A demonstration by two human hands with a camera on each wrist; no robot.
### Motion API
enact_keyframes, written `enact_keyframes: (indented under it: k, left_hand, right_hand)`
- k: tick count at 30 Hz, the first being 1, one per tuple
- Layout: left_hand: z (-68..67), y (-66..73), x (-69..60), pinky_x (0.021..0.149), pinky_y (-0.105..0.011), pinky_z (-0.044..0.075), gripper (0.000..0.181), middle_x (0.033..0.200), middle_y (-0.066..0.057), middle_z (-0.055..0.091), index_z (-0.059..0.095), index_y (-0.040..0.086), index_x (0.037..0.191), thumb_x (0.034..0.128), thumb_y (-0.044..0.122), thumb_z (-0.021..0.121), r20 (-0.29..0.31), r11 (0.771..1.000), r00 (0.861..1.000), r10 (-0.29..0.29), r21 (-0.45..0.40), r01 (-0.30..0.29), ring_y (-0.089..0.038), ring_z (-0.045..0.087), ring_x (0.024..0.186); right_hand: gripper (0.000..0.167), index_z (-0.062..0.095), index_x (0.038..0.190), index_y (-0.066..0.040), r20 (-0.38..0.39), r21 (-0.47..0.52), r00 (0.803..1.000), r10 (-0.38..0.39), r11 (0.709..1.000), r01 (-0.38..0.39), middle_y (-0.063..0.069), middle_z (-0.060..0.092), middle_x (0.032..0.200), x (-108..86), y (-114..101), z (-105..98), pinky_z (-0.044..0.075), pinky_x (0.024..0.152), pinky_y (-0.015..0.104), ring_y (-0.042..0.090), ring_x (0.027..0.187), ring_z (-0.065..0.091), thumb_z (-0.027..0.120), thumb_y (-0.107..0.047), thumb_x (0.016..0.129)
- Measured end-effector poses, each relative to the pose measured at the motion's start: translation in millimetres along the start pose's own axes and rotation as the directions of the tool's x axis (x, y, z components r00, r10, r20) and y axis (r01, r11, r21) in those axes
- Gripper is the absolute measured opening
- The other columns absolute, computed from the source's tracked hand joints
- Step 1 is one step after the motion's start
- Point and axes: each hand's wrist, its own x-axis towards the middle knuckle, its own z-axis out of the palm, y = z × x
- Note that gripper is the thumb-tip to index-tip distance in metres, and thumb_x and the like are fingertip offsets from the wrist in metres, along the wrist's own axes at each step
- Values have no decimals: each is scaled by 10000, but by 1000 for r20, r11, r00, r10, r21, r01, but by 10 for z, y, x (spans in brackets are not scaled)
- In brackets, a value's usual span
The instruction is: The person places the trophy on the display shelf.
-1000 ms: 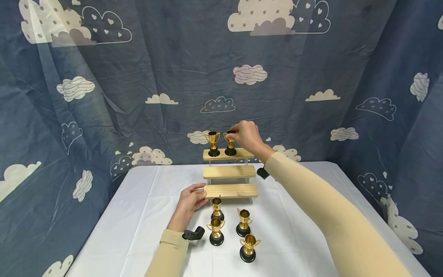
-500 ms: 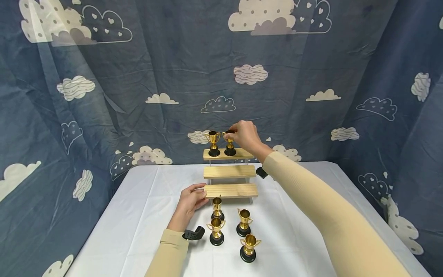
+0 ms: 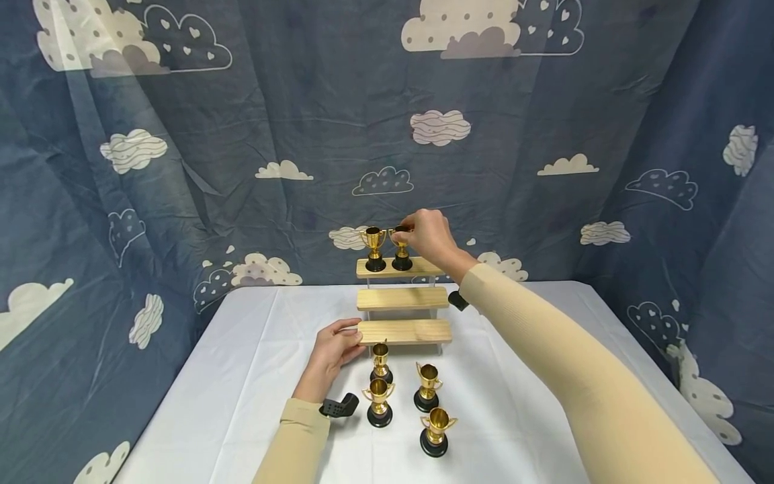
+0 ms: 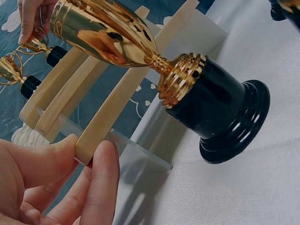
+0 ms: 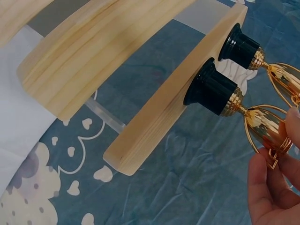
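Note:
The right hand (image 3: 428, 235) pinches the cup of a gold trophy (image 3: 402, 258) whose black base stands on the top shelf (image 3: 425, 267). Just left of it, a second trophy (image 3: 375, 250) stands on the same shelf. In the right wrist view, fingers and thumb hold the nearer trophy (image 5: 265, 125) by its cup and handle. The left hand (image 3: 329, 351) grips the left end of the lowest shelf (image 3: 406, 331), thumb on one side and fingers on the other, as the left wrist view shows on the wooden board (image 4: 112, 105).
Four-legged props aside, several trophies stand on the white tablecloth (image 3: 508, 403) before the stand: two at left (image 3: 379, 403), two at right (image 3: 435, 432). The middle shelf (image 3: 402, 298) is bare wood. A cloud-patterned cloth (image 3: 314, 87) hangs behind.
The held trophy has shifted slightly left towards its neighbour on the top shelf, with the right hand. The left hand keeps its grip on the lowest shelf.

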Motion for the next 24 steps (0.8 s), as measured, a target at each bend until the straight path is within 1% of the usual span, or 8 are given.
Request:
enact_keyframes:
  k: [5, 15, 20, 24]
  left_hand:
    - [16, 14, -3, 773, -352, 633, 443, 974, -158, 691, 627, -42, 1301, 869, -104, 700, 0, 1000, 1000, -4, 2, 4, -189, 710, 751]
    - [13, 17, -8, 826, -385, 621, 465, 987, -141, 689, 603, -38, 1336, 883, -92, 694, 8, 1000, 1000, -4, 0, 4, -173, 705, 764]
    - [14, 16, -7, 787, -363, 631, 446, 985, -153, 689, 622, -36, 1312, 877, -95, 700, -3, 1000, 1000, -1, 5, 1, -186, 708, 758]
    - [11, -1, 4, 763, -352, 635, 433, 970, -157, 687, 634, -39, 1292, 869, -106, 700, -9, 1000, 1000, 0, 5, 0, -194, 708, 749]
  right_hand:
    - [401, 766, 1161, -101, 6, -6, 1000, -10, 1000, 10, 40, 742, 1019, -8, 6, 9, 583, 684, 344, 146, 798, 657, 786, -385, 878]
    - [457, 725, 1242, -94, 6, -11, 999, -35, 999, 35, 69, 721, 1112, -36, 14, 25, 595, 709, 368, 184, 877, 668, 803, -350, 871]
    - [470, 710, 1267, -104, 12, -14, 999, -38, 999, 38, 81, 703, 1145, -47, 5, 14, 601, 740, 378, 202, 933, 666, 798, -351, 875]
    - [482, 705, 1272, -95, 13, -19, 999, -41, 999, 42, 89, 689, 1134, -61, -4, 4, 593, 748, 391, 223, 955, 654, 798, -351, 875]
